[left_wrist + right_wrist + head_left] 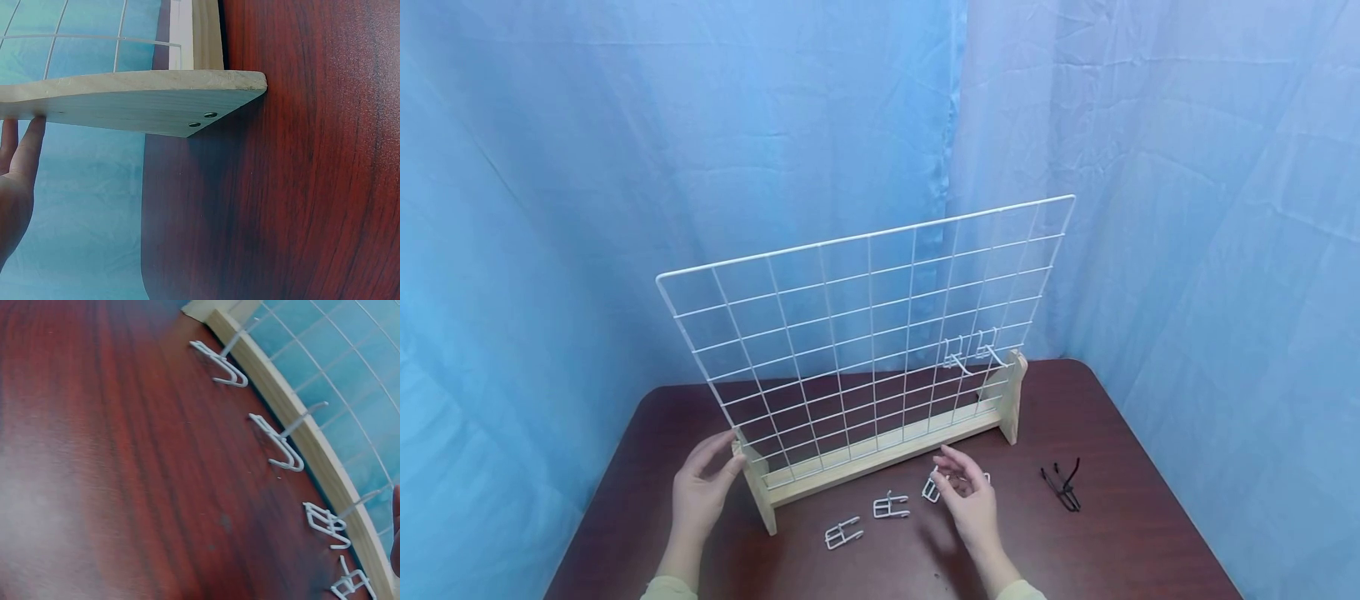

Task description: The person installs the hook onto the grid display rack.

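Note:
A white wire grid panel stands tilted in a pale wooden base. My left hand is at the base's left end piece, its fingers touching the outer face; the thumb lies by the front edge. Over the table, my right hand hovers with thumb and forefinger apart and nothing held. Beside its thumb lies a white wire hook, and another is partly hidden behind the fingers. Farther left lie a middle hook and a left hook, with prongs raised in the right wrist view.
Two white hooks hang on the grid's lower right. A black wire piece lies to the right on the dark red wooden table. Blue curtains surround the table at the back and sides.

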A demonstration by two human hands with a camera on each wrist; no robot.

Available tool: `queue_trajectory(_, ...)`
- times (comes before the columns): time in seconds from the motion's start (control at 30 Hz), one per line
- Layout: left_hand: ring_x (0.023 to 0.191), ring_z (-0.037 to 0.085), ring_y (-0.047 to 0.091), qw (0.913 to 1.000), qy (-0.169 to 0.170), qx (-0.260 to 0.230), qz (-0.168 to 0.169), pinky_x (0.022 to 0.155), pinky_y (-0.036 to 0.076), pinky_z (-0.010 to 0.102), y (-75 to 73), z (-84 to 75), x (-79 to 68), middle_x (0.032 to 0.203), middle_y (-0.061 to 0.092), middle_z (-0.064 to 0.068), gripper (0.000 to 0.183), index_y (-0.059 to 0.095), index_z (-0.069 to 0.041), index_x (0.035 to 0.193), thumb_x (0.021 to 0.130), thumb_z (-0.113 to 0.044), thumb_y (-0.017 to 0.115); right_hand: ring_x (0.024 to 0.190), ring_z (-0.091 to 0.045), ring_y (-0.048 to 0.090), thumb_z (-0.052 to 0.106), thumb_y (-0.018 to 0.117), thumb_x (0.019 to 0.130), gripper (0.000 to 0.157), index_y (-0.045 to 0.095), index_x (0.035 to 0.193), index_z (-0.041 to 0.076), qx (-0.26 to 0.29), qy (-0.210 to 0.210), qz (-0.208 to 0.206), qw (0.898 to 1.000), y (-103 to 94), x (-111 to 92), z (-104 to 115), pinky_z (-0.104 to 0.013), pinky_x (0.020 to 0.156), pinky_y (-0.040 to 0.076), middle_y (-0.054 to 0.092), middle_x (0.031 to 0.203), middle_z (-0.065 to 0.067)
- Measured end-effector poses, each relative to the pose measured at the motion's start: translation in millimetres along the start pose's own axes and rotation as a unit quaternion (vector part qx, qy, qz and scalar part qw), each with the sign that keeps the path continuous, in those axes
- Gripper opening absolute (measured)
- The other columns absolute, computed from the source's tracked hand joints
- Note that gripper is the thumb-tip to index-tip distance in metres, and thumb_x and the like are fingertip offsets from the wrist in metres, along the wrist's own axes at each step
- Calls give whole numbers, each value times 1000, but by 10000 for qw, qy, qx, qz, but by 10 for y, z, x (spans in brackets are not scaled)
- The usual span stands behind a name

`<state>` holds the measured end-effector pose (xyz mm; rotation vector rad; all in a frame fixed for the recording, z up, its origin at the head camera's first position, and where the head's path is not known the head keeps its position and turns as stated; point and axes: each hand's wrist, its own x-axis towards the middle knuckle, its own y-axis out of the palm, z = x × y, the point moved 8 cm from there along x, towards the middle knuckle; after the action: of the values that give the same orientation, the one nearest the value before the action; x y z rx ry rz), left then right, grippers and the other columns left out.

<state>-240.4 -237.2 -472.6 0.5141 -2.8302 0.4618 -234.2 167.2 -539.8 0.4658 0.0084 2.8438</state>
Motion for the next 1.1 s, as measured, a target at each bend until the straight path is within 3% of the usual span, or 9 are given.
queue_trajectory(0.07, 109, -6, 53, 10000, -16, -10, 14, 83, 54, 11, 3, 112, 22, 118, 59, -10, 38, 67, 0, 122, 85, 3, 75, 87, -18, 65, -10, 75, 81, 41, 64, 120, -5, -14, -76, 91, 9999, 30, -35, -85, -22, 70, 56, 69, 103, -24)
queue_trajectory(0.23, 109, -5, 53, 10000, -50, -80, 3, 82, 54, 11, 5, 135, 31, 116, 59, -14, 38, 68, -2, 121, 84, 3, 75, 87, -24, 67, -9, 75, 81, 42, 64, 121, -5, 41, -93, 356, 9993, 115, -115, -141, -22, 70, 57, 69, 105, -23)
queue_trajectory(0.53, 106, -9, 52, 10000, -40, 16, 1, 83, 53, 11, -6, -212, -44, 114, 58, -14, 37, 66, 6, 120, 84, 9, 72, 90, -27, 66, -10, 75, 80, 42, 64, 119, -6, 80, -58, 518, 9986, 237, -223, -165, -22, 70, 57, 70, 103, -23)
queue_trajectory(0.9, 106, -10, 51, 10000, -34, 80, 26, 82, 53, 9, -4, -258, -49, 117, 59, -5, 37, 66, 4, 120, 84, 8, 72, 88, -33, 68, -8, 76, 80, 41, 64, 119, -5, 62, -83, 1042, 9945, 443, -377, -171, -25, 70, 60, 69, 103, -23)
queue_trajectory(1.1, 106, -9, 51, 9999, -54, 112, 22, 82, 52, 9, -7, -259, -52, 116, 58, -10, 37, 66, 4, 121, 85, 8, 72, 86, -38, 68, -11, 77, 77, 41, 65, 116, -5, -285, -95, 879, 9957, 472, -410, -237, -27, 68, 60, 70, 99, -22)
